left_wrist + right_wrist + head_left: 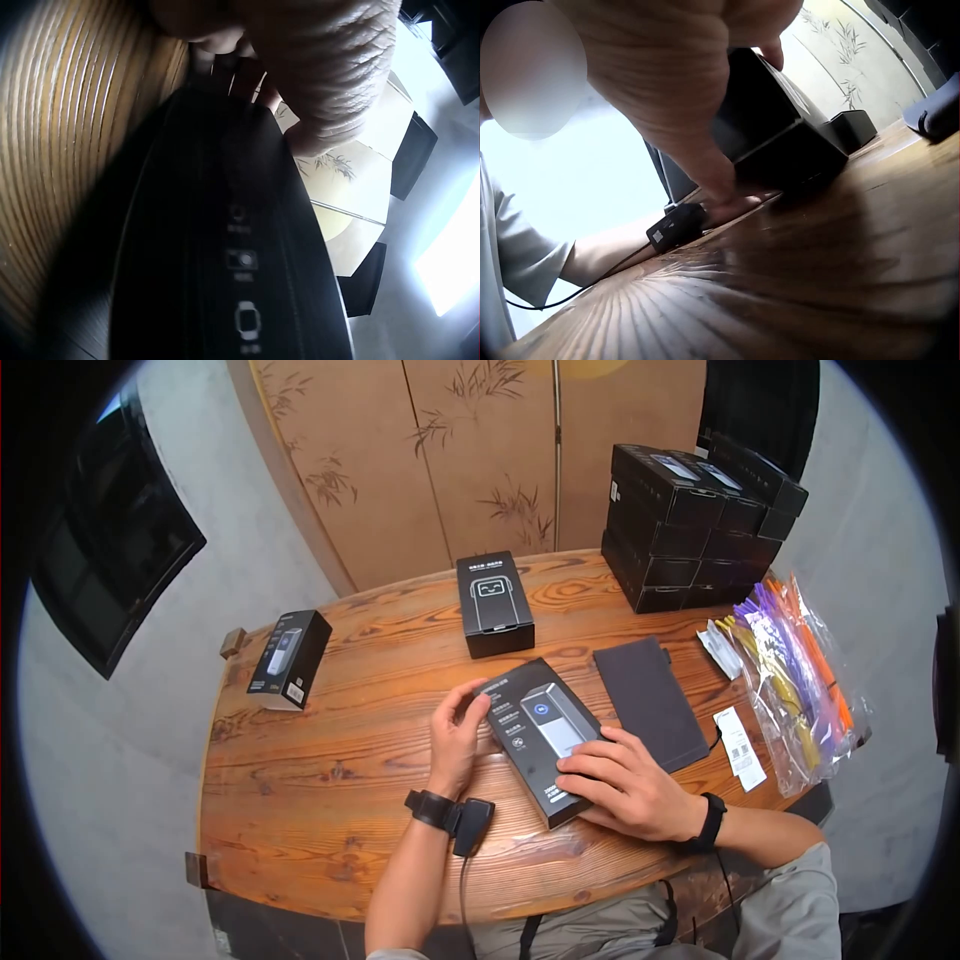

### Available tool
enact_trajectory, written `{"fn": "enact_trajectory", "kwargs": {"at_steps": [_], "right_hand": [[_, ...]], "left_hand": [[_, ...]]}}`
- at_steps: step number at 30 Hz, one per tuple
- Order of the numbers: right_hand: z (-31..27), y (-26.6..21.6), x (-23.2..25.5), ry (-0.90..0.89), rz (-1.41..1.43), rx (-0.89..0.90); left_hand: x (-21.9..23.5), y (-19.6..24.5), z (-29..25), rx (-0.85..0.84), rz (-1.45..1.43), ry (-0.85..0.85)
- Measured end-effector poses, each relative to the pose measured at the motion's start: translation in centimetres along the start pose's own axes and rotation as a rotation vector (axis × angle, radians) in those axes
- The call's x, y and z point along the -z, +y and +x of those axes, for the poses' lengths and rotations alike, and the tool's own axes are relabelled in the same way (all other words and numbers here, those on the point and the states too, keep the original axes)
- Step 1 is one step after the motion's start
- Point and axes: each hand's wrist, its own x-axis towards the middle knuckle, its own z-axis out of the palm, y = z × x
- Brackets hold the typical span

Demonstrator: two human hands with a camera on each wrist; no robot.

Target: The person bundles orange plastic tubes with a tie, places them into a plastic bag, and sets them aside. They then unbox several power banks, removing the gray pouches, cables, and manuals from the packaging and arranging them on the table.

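Note:
A black product box (545, 730) with a silver device pictured on its lid lies slanted on the wooden table, between both hands. At its far left corner, my left hand (458, 740) grips the edge, thumb toward the lid. My right hand (635, 790) holds the near right side, its fingers spread over the lid and its thumb down by the near end. In the left wrist view, the box's long side (232, 225) shows small white icons. Seen from the right wrist, the box's end (795, 161) stands close over the tabletop, partly hidden by the hand.
Another black box (497, 605) with a smiling face print lies farther back, and one more (290, 660) stands at the left. Black boxes (690, 530) are stacked at the back right. A dark cloth pouch (655, 700), white paper slip (740, 750) and plastic bag of coloured strips (800, 690) lie right.

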Motion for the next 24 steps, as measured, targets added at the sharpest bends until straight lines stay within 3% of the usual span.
{"fn": "enact_trajectory", "kwargs": {"at_steps": [7,11,14,18,21,24], "right_hand": [[0.2,1.4,0.2,-0.071,0.137,-0.037],[1.1,2.2,1.5,-0.030,0.193,-0.256],[1.1,3.4,0.6,-0.081,0.512,-0.432],[1.4,4.6,-0.3,-0.159,0.755,-0.529],[1.0,5.2,-1.3,-0.080,0.816,-0.516],[0.6,6.2,-1.8,-0.142,0.854,-0.521]], "left_hand": [[0.1,-0.2,0.2,0.017,-0.009,0.009],[0.1,-0.1,0.2,0.017,0.003,0.010],[-0.1,0.0,0.2,0.030,-0.025,0.027],[-0.2,0.1,0.1,0.004,-0.054,0.052],[-0.2,0.1,0.0,0.000,-0.058,0.085],[-0.1,0.0,0.0,-0.004,-0.032,0.101]]}}
